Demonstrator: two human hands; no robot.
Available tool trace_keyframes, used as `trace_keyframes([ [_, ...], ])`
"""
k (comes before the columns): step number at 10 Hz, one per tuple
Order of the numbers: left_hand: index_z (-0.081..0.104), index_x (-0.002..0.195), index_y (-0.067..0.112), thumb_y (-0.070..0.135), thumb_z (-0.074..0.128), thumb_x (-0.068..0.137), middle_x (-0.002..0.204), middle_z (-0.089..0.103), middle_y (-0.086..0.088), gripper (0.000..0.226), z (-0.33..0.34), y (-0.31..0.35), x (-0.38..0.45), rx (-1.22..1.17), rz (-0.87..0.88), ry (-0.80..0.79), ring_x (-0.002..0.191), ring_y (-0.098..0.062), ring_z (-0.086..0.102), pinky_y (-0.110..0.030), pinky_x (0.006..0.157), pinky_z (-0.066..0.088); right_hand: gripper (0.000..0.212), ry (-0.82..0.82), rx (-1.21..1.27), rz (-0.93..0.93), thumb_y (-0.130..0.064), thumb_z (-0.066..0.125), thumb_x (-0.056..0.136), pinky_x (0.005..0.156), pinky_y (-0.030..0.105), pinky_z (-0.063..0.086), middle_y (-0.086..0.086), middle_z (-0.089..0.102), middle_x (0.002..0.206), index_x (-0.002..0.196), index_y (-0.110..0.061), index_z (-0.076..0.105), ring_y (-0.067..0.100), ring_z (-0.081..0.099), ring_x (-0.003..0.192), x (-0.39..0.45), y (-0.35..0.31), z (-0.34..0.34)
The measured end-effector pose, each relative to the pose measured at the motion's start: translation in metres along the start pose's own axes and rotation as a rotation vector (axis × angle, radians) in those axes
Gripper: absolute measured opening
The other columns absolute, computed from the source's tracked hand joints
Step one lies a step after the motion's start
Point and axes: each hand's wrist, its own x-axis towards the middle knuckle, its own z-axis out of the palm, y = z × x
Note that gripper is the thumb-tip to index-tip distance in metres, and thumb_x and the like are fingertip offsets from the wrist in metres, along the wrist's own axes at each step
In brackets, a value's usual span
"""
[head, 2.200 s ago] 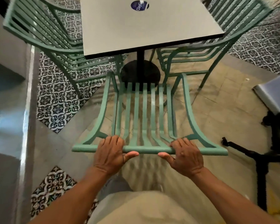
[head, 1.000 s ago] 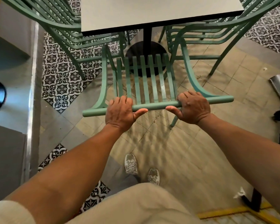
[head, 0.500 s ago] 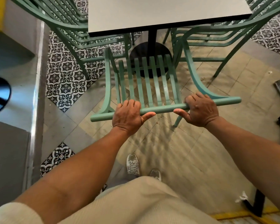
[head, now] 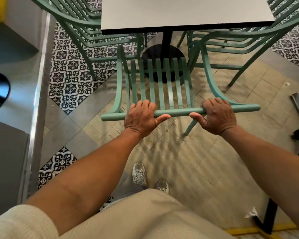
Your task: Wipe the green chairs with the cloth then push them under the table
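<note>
Gripping the green chair's top rail [head: 179,112] with left hand [head: 141,119] and right hand [head: 217,116], fingers curled over, I steer it squarely toward the table [head: 185,12].

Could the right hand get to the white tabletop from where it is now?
Probably not without letting go and leaning in. The right hand grips the top rail of the green chair, and that chair's slatted back and seat lie between it and the tabletop, with the arm already stretched out.
</note>
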Motion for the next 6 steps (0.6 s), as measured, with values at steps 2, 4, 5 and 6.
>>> trace_keyframes([
  [2,0.048,0.074,0.019,0.079,0.032,0.084,0.072,0.038,0.001,0.063,0.002,-0.002,-0.002,0.009,-0.006,-0.018,0.062,-0.017,0.036,-0.031,0.056,0.028,0.070,-0.025,-0.013,0.034,-0.076,0.016,0.087,0.069,0.036,0.041,0.005,0.051,0.075,0.080,-0.016,0.052,0.021,0.043,0.069,0.000,-0.003,0.000],
  [4,0.053,0.094,0.017,0.072,0.038,0.088,0.091,0.052,-0.005,0.058,0.001,-0.001,-0.011,-0.072,0.007,0.040,0.079,-0.024,0.048,-0.038,0.074,0.037,0.072,-0.030,0.053,0.307,-0.072,0.022,0.090,0.101,0.045,0.031,0.015,0.052,0.115,0.115,-0.011,0.052,0.031,0.048,0.107,-0.019,-0.028,-0.003],
  [5,0.051,0.125,0.012,0.067,0.041,0.089,0.128,0.053,-0.014,0.067,0.009,-0.011,-0.046,-0.092,0.071,0.057,0.116,-0.031,0.050,-0.045,0.100,0.035,0.076,-0.006,0.196,0.612,-0.063,0.030,0.093,0.116,0.050,0.004,0.015,0.021,0.155,0.147,-0.009,0.023,0.032,0.018,0.144,-0.042,-0.064,0.009],
  [6,0.033,0.148,0.010,0.061,0.039,0.093,0.155,0.027,-0.017,0.076,0.017,-0.026,-0.094,-0.059,0.066,0.001,0.143,-0.032,0.025,-0.054,0.114,0.020,0.083,-0.211,0.379,0.822,-0.058,0.029,0.095,0.116,0.053,-0.001,0.014,-0.005,0.161,0.153,-0.009,-0.004,0.032,-0.002,0.149,-0.059,-0.109,0.024],
])
